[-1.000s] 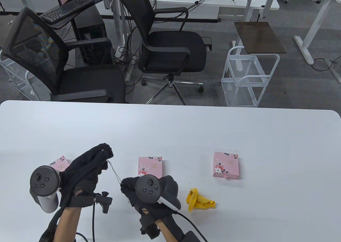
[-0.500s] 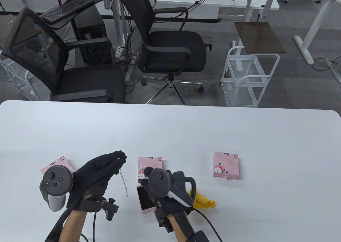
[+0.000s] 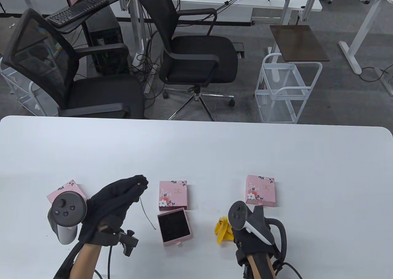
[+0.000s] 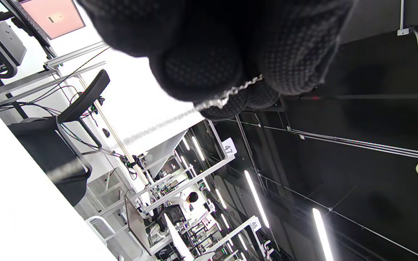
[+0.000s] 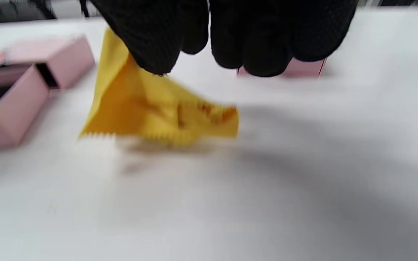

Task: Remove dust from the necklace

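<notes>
I see the white desk (image 3: pixel 215 150) spanning the table view, with my two gloved hands low on it. My left hand (image 3: pixel 113 199) is raised at the left, fingertips bunched together — it pinches one end of the necklace (image 3: pixel 146 213), whose thin silver chain hangs down toward the desk beside the open box. In the left wrist view the chain runs out from between the pressed fingertips (image 4: pixel 198 69). My right hand (image 3: pixel 250 239) sits at the lower right, fingers curled down onto the yellow cloth (image 5: pixel 158 108); the right wrist view shows one corner of the cloth caught under a fingertip, though blur keeps me from telling how firm that grip is. Three pink floral boxes lie across the desk: one (image 3: pixel 66 189) partly behind my left hand, one (image 3: pixel 173 195) in the middle, one (image 3: pixel 260 190) to the right. Just in front of the middle one lies the open box (image 3: pixel 174 226) — dark lining upward.
</notes>
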{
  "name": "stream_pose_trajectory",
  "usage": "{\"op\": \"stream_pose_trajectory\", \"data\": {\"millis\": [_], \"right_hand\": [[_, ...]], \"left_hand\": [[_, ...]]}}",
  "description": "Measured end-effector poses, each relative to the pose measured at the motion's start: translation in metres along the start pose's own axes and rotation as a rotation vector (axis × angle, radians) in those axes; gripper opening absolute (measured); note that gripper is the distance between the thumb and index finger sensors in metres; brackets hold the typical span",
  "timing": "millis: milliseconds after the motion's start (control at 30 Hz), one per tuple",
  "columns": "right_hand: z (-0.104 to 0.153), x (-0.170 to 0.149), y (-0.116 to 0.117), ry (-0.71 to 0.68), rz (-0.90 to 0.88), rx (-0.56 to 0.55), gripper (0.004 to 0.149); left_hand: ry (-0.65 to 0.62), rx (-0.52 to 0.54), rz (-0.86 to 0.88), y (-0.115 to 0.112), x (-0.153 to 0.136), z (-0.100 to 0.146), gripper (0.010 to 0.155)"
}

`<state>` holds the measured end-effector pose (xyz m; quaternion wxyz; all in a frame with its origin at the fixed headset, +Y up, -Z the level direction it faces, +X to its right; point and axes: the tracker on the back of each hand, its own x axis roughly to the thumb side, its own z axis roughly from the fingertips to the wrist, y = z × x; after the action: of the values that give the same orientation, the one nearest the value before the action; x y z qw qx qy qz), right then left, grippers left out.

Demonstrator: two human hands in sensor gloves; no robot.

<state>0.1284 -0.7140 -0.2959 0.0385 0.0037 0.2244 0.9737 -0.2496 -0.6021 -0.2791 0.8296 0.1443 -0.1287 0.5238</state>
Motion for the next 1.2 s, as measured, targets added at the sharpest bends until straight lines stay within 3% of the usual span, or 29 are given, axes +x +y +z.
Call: {"op": "stream_pose_trajectory", "data": {"millis": [33, 133, 267, 367, 633, 833, 1033, 1200], "right_hand": [[-0.004, 0.003, 0.009, -0.01, 0.004, 0.022, 0.064], [-0.01, 0.01, 0.02, -0.023, 0.041, -0.068, 0.072], [-0.018, 0.022, 0.026, -0.024, 0.107, -0.208, 0.053], [-0.015, 0.026, 0.019, -0.045, 0.065, -0.285, 0.047], [0.02, 0.048, -0.031, -0.28, -0.412, -0.569, 0.047], [0.034, 0.077, -0.052, -0.43, -0.629, -0.639, 0.047], [0.041, 0.115, -0.066, -0.575, -0.629, -0.634, 0.048], [0.046, 0.129, -0.065, -0.665, -0.705, -0.594, 0.048]], "left_hand": [[0.0, -0.001, 0.001, 0.0, 0.0, 0.0, 0.038], [-0.003, -0.004, 0.0, -0.001, 0.001, 0.0, 0.038], [0.001, -0.01, 0.0, -0.003, 0.0, 0.0, 0.038], [0.005, -0.015, 0.003, -0.004, -0.001, 0.0, 0.038], [0.003, -0.019, 0.007, -0.006, -0.001, 0.0, 0.038], [0.003, -0.021, 0.01, -0.008, -0.001, 0.0, 0.038], [0.008, -0.028, -0.007, -0.013, -0.002, 0.0, 0.038], [0.02, -0.01, -0.007, -0.011, -0.004, -0.001, 0.038]]}}
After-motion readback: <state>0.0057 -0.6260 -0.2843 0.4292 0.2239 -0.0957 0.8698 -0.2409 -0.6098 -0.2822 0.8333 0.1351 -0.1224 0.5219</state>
